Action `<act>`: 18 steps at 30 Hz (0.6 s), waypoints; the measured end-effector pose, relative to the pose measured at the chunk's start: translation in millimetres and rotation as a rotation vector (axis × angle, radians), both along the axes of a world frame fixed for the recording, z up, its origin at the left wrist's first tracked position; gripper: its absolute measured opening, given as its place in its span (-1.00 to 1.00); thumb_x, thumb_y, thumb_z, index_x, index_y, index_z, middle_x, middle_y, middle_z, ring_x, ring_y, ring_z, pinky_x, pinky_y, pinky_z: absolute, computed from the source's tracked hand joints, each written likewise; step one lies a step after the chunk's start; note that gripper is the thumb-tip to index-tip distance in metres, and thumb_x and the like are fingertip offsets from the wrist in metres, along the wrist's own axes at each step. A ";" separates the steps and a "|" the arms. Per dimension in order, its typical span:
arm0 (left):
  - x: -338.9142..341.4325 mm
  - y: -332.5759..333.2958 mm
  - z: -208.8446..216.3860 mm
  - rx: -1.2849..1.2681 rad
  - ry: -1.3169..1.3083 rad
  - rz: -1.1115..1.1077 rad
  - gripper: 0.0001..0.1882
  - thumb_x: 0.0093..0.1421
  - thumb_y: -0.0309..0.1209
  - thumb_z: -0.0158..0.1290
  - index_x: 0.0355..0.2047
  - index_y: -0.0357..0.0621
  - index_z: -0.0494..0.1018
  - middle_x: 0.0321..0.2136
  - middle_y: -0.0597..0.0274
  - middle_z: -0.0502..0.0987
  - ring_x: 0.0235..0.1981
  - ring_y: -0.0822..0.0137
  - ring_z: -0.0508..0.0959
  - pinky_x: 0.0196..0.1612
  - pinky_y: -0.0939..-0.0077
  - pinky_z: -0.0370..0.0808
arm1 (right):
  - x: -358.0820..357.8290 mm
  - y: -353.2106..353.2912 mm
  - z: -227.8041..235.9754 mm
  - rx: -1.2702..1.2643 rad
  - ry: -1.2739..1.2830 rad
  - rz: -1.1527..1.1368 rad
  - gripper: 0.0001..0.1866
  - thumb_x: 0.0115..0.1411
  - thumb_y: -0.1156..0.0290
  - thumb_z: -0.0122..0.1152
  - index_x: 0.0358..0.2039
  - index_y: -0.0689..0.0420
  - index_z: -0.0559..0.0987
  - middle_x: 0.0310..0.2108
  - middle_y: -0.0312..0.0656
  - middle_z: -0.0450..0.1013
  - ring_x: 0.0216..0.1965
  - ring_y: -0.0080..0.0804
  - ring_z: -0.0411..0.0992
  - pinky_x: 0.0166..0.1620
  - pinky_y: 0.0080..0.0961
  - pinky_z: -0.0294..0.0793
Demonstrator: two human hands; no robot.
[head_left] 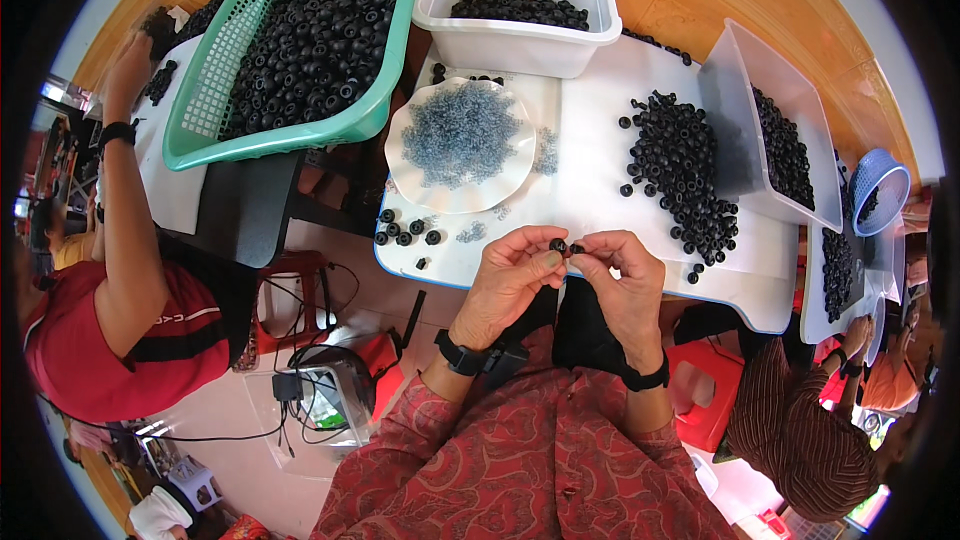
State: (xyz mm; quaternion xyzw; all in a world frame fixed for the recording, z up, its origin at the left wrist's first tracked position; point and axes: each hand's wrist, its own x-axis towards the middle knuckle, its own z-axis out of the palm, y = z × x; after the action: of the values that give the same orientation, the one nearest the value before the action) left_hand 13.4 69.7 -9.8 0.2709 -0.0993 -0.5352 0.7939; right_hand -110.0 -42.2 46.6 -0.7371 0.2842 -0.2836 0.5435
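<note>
Near the table's front edge, my left hand [508,282] pinches a small black ring-like part [558,245] between thumb and fingers. Close beside it, my right hand [624,288] grips another small black piece [577,249]; whether the two pieces touch, I cannot tell. Beyond my left hand, a white wavy-edged plate [518,168] bears a heap of tiny translucent bluish rings [458,130]. Several finished-looking black round parts [404,238] lie at the table's left front corner. To the right spreads a loose pile of black round parts [672,155].
A green basket [175,148] full of black parts stands back left, a white tub [510,48] at the back. A translucent bin [728,125] leans at right, past it a blue basket [893,208]. Co-workers sit at left [130,310] and right [800,430]. Cables [200,438] cross the floor.
</note>
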 end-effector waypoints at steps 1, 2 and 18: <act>-0.2 0.0 0.9 0.002 0.001 -0.001 -0.66 0.25 -0.59 0.15 0.04 -0.34 0.48 -0.31 0.12 0.61 -0.36 0.40 0.62 -0.27 0.60 0.61 | -0.3 -0.1 0.7 -0.013 0.001 0.009 -0.82 0.11 0.64 0.37 -0.25 0.27 0.59 -0.35 -0.20 0.62 -0.35 -0.55 0.57 -0.24 -0.60 0.57; -0.4 0.1 1.5 0.003 0.002 -0.001 -0.66 0.25 -0.59 0.16 0.05 -0.34 0.48 -0.32 0.13 0.61 -0.37 0.39 0.62 -0.27 0.60 0.62 | -0.4 -0.2 1.4 -0.026 0.002 0.018 -0.82 0.11 0.65 0.37 -0.25 0.27 0.60 -0.35 -0.20 0.62 -0.35 -0.55 0.57 -0.24 -0.60 0.58; 0.4 1.9 1.6 -0.013 0.002 -0.002 -0.66 0.24 -0.63 0.16 0.03 -0.36 0.49 -0.29 0.17 0.60 -0.35 0.39 0.62 -0.26 0.59 0.63 | 4.8 1.6 16.7 -0.235 -0.026 0.068 -0.85 0.05 0.69 0.37 -0.33 0.23 0.67 -0.34 -0.17 0.58 -0.34 -0.43 0.57 -0.28 -0.57 0.53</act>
State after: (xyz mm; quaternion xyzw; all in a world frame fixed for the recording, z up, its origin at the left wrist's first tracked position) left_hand 13.9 71.6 -8.3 0.2651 -0.1022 -0.5355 0.7953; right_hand -105.2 -40.7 63.2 -0.8014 0.2169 -0.3059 0.4661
